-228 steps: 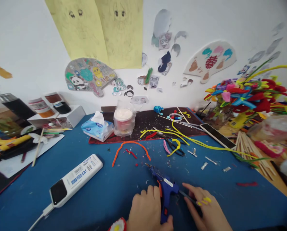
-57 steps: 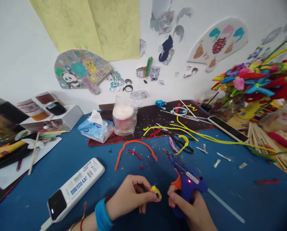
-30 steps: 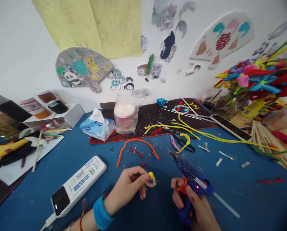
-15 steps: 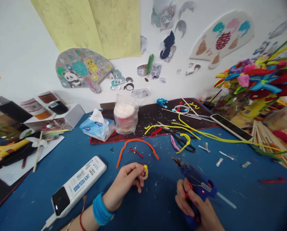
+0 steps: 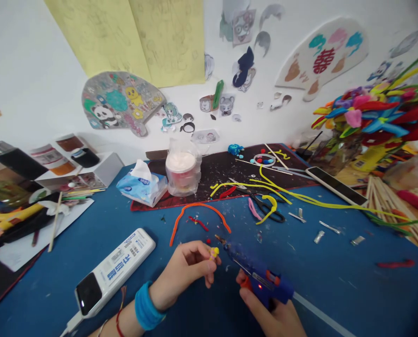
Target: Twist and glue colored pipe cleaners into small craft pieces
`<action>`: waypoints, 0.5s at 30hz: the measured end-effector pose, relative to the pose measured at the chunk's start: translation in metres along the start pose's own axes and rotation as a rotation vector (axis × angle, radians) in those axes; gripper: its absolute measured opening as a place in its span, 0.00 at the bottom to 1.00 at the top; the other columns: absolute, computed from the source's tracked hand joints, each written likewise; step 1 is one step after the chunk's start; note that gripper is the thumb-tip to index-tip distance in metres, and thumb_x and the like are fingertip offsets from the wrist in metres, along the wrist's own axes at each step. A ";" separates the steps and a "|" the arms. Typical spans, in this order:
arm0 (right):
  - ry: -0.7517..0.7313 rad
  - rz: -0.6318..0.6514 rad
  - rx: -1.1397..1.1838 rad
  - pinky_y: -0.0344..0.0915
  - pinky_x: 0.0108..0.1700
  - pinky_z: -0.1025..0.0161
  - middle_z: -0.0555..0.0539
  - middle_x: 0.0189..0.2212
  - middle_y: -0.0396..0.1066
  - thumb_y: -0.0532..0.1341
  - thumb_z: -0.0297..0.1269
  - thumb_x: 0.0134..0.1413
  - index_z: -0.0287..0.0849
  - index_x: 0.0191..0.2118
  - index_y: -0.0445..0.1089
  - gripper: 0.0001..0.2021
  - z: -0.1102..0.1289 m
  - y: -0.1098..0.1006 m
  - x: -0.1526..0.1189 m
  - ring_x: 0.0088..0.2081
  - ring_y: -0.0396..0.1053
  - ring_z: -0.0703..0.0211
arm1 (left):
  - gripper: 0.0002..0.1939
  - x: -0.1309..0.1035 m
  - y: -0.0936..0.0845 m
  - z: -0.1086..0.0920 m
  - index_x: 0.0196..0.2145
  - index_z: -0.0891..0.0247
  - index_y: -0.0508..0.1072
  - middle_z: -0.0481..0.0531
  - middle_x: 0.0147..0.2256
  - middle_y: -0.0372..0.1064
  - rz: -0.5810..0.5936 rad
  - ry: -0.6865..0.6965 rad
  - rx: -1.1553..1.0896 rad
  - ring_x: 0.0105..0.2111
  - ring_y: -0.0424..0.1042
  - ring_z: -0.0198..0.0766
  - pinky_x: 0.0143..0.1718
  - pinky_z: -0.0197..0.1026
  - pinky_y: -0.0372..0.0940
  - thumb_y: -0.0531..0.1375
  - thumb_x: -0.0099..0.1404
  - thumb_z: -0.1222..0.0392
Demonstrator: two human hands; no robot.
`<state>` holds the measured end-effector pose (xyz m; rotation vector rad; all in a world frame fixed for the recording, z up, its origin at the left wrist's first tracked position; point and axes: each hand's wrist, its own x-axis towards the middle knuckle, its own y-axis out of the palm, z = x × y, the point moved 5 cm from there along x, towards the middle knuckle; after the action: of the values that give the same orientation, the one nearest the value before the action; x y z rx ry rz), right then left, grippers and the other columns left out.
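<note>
My right hand (image 5: 277, 320) grips one glue gun (image 5: 253, 271), nearer me than one orange strip (image 5: 198, 205), long axis diagonal, nozzle (image 5: 220, 239) pointing forward-left; my left hand (image 5: 183, 271) pinches one yellow-and-pink piece (image 5: 214, 252), likewise nearer.

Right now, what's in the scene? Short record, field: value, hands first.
left hand: holding small yellow-and-pink piece
right hand: gripping blue glue gun
gun state: red light lit, clear stick out the rear
nozzle: close to the piece, contact not discernible
mat, nearby: orange strip, red ball
mat, left: white device with screen, cable attached
behind: tissue pack, bagged tub
</note>
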<state>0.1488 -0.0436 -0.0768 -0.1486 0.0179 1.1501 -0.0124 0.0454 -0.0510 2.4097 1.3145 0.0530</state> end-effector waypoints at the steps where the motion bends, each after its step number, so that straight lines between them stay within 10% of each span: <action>1: -0.016 0.003 -0.013 0.66 0.39 0.60 0.45 0.31 0.73 0.65 0.50 0.41 0.44 0.31 0.74 0.14 0.002 -0.001 0.000 0.37 0.68 0.50 | 0.13 -0.001 0.002 -0.001 0.26 0.66 0.66 0.52 0.28 0.71 0.021 0.002 0.007 0.18 0.68 0.31 0.20 0.33 0.62 0.67 0.53 0.57; 15: 0.110 0.055 0.225 0.61 0.31 0.65 0.49 0.24 0.67 0.67 0.46 0.39 0.42 0.27 0.68 0.14 -0.002 -0.008 0.001 0.27 0.63 0.61 | 0.15 0.000 0.001 -0.010 0.32 0.65 0.77 0.52 0.36 0.60 -0.006 0.099 0.324 0.21 0.61 0.25 0.22 0.33 0.61 0.58 0.63 0.51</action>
<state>0.1564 -0.0458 -0.0779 -0.0118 0.2494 1.1852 -0.0138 0.0484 -0.0415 2.7020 1.4711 -0.0469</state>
